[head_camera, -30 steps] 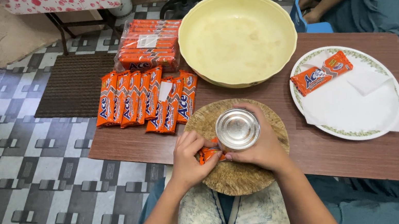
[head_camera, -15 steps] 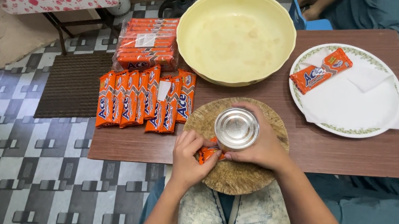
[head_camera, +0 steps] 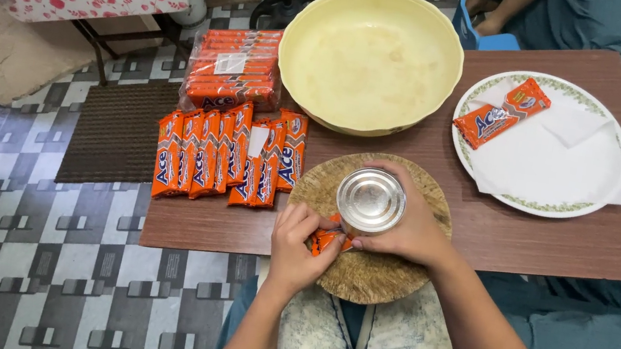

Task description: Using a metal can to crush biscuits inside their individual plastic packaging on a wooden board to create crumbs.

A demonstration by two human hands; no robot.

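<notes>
A small orange packet (head_camera: 327,240) lies on a round wooden board (head_camera: 377,277) at the table's front edge. My left hand (head_camera: 299,244) pinches the packet's left end. My right hand (head_camera: 410,227) wraps around a steel cup (head_camera: 371,200) that stands bottom up over the packet, its fingertips also touching the packet. A row of several orange packets (head_camera: 224,154) lies on the table left of the board, and a clear-wrapped bundle of the same packets (head_camera: 232,70) sits behind them.
A large empty yellow bowl (head_camera: 371,57) stands at the back of the brown table (head_camera: 545,232). A white plate (head_camera: 571,166) at the right holds one orange packet (head_camera: 501,112) and paper napkins. Another person's feet show at the top. Patterned tile floor lies left.
</notes>
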